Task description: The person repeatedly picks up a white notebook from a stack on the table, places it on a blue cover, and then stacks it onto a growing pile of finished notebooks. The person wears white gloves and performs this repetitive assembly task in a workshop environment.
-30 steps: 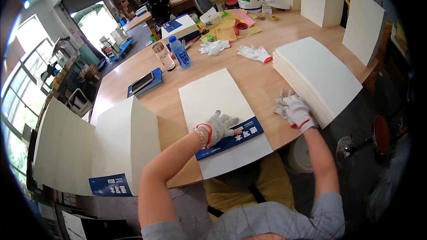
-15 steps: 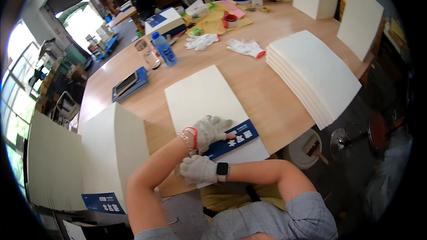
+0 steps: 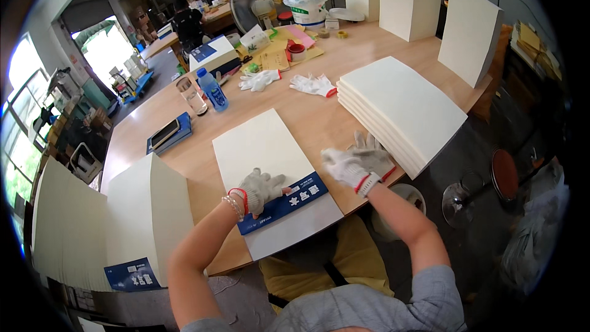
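Observation:
A cream paper block (image 3: 261, 144) lies on the table before me, with a blue printed paper band (image 3: 310, 190) across its near part. My left hand (image 3: 261, 187), in a white knit glove with a red cuff, rests on the block and band, fingers spread. White sheet (image 3: 295, 230) shows below the band. To the right of the block is my gloved right hand (image 3: 347, 167), its fingers bent and slightly blurred. Right beside it shows a greyish glove shape (image 3: 372, 150) with a red edge; I cannot tell whether my hand grips it.
A cream block stack (image 3: 405, 110) lies at right; more blocks (image 3: 123, 227) stand at left. Further back are a phone (image 3: 165, 132), a blue-capped bottle (image 3: 212, 91), a glass (image 3: 192, 96), loose gloves (image 3: 313, 85) and a white bucket (image 3: 307, 7). A round stool (image 3: 504, 175) stands at right.
My right hand has moved from the near edge of the block, beside my left hand, out to the right. My left hand stays on the band, which now shows more fully.

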The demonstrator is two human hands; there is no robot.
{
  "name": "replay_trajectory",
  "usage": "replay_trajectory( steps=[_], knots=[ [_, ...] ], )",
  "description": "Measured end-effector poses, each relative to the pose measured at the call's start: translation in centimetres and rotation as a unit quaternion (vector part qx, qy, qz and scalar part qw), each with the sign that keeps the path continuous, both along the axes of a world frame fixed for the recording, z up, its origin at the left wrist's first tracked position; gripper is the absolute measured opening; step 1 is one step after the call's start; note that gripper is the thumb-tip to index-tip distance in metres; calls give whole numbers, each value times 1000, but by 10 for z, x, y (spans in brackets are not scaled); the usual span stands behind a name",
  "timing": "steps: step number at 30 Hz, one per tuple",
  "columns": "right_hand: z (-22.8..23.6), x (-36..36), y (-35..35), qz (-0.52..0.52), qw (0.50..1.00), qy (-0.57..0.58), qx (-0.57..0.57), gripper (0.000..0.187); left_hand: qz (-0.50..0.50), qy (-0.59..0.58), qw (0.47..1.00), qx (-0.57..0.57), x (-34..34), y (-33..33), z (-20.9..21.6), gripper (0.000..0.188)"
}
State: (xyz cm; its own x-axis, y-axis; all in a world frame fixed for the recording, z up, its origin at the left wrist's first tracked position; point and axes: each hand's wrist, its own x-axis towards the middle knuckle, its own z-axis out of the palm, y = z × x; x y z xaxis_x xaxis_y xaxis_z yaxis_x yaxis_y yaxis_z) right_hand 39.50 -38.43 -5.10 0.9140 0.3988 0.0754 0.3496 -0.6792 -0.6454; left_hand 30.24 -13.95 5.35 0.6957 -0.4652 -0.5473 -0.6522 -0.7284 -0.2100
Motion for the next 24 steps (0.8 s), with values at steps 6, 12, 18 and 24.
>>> replay_trajectory(
  steps=[6, 12, 18, 24],
  knots=[
    [11, 26, 41, 38, 967, 248, -35, 61, 309, -188, 912, -191, -76, 40, -38, 61],
    [-11, 46, 45, 119, 855, 431, 264, 45, 429, 441, -169, -770, -135, -5, -125, 56],
    [-27, 80, 75, 67, 804, 449, 385, 38, 607, 214, -127, -755, -103, -7, -103, 34],
    [29, 16, 107, 148, 828, 297, 452, 33, 580, -62, 118, -804, -154, 16, -46, 20]
  ],
)
